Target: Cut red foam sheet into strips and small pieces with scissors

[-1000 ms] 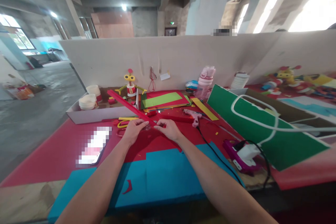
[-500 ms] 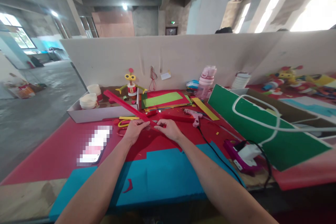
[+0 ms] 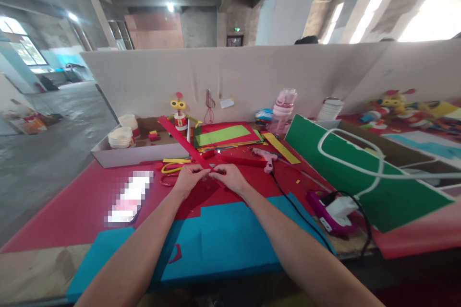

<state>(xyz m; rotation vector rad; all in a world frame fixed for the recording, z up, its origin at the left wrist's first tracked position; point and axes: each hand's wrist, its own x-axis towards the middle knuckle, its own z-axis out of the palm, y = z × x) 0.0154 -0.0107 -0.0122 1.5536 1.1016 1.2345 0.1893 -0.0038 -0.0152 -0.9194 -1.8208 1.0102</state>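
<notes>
A long red paper strip (image 3: 183,143) slants up and to the left from between my hands. My left hand (image 3: 190,179) pinches it near its lower end, and my right hand (image 3: 229,177) grips it just beside, the fingertips of both almost meeting. Part of the strip's lower end is hidden by my fingers. Left of my left hand lie scissors (image 3: 169,168) with yellow and red handles. Beyond my right hand a pink glue gun (image 3: 267,158) rests on the red table covering (image 3: 86,201).
Blue sheets (image 3: 230,240) cover the near edge. A phone (image 3: 130,196) lies at left, below a box (image 3: 140,155) with paper cups (image 3: 121,137). At right are a purple power strip (image 3: 333,216) and a green board (image 3: 345,172). A pink bottle (image 3: 283,112) and paper sheets (image 3: 225,135) stand behind.
The red strip's far end has swung to the right and up, making it steeper. My hands have drawn closer together.
</notes>
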